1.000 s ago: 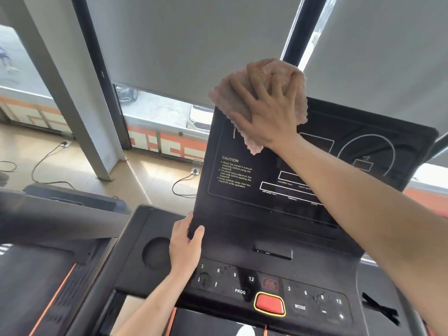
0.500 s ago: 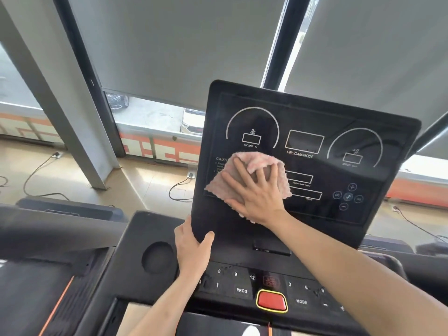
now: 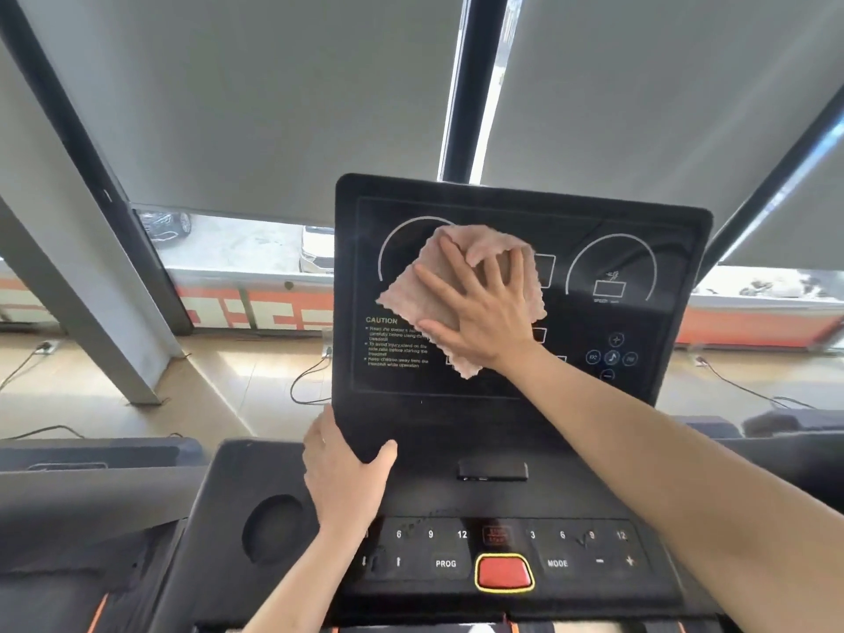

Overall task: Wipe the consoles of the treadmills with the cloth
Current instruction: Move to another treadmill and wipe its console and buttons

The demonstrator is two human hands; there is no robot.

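Right hand, fingers spread flat, presses the pink cloth against the display panel — left hand clamps its lower-left corner. Unpinched, the cloth may slip.

**Lettering on the treadmill console**

On the upright display panel, at lower left, the heading CAUTION stands in pale yellow over three bulleted lines of small print. The last reads "Keep children away from the treadmill while operation". The two above are too fine to read in full and are partly covered by the cloth. The caption under the right dial is blurred.

The key strip below shows 6, 9, 12 on its left and 3, 6, 9, 12 on its right. It carries a PROG key, a MODE key, and minus and plus signs. The red label between the number rows cannot be read.
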